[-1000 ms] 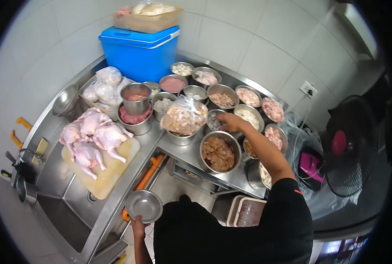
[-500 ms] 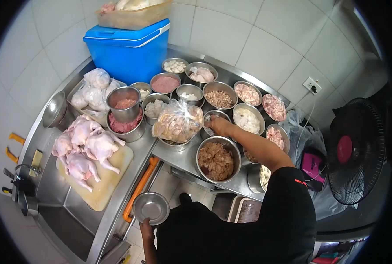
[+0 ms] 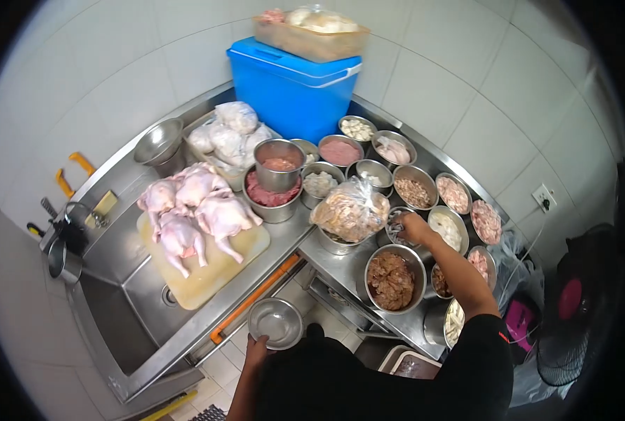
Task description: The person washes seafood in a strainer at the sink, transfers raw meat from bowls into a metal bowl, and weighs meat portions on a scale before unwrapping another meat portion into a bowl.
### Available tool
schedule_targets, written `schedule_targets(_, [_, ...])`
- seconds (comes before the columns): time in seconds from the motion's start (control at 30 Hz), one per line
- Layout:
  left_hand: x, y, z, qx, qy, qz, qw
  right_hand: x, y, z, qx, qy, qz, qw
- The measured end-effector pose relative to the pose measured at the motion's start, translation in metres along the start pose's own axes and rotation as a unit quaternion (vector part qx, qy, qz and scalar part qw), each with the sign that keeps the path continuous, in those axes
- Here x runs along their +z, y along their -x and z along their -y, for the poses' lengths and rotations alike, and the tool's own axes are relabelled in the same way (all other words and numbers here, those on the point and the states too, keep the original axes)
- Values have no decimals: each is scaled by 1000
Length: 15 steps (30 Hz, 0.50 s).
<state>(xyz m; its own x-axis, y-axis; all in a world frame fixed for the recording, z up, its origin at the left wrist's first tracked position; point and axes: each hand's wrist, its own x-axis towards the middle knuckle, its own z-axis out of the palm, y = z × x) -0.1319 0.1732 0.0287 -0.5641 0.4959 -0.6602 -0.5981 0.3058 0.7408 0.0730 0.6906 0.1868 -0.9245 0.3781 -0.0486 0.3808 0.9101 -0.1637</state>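
My left hand [image 3: 258, 345] grips the rim of a shallow metal bowl [image 3: 275, 323], held low in front of the counter; no food shows in it. Over a small steel pot [image 3: 391, 215] is my right hand [image 3: 412, 229], its fingers curled down into greyish, shiny contents; what they grip is hidden. Just in front of that pot stands a larger steel pot of brown marinated meat [image 3: 394, 281]. To its left, a clear plastic bag of pale brown meat [image 3: 352, 209] rests on another pot.
Several plucked chickens [image 3: 199, 203] lie on a yellowish cutting board [image 3: 260, 242] over the sink [image 3: 109, 309]. Behind stands a blue cooler [image 3: 288, 91] with a plastic tub [image 3: 312, 41] on top. Pots of chopped meat [image 3: 414, 193] crowd the counter. A black fan [image 3: 572, 302] is at right.
The view has swung left, so everything appears farther right and a little lower. My right hand stays at the same small pot, and my left hand keeps hold of the bowl.
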Motion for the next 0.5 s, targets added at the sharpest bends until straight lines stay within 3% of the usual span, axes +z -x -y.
schedule_targets(0.27, [-14, 14, 10, -1, 35, 8, 999, -34, 13, 9, 109, -57, -38, 992])
schedule_targets(0.37, [-30, -7, 42, -5, 24, -9, 1000, -35, 15, -5, 34, -76, -106, 991])
schedule_targets(0.4, [-43, -29, 71, 56, 14, 20, 998, -41, 19, -1, 55, -84, -100, 990])
schedule_targets(0.43, [-38, -11, 50, 21, 20, 7, 1000, -50, 21, 15, 85, -144, -95, 981])
schedule_targets(0.5, [-22, 3, 32, -14, 27, -4, 1000, -35, 27, -6, 75, -137, -149, 976])
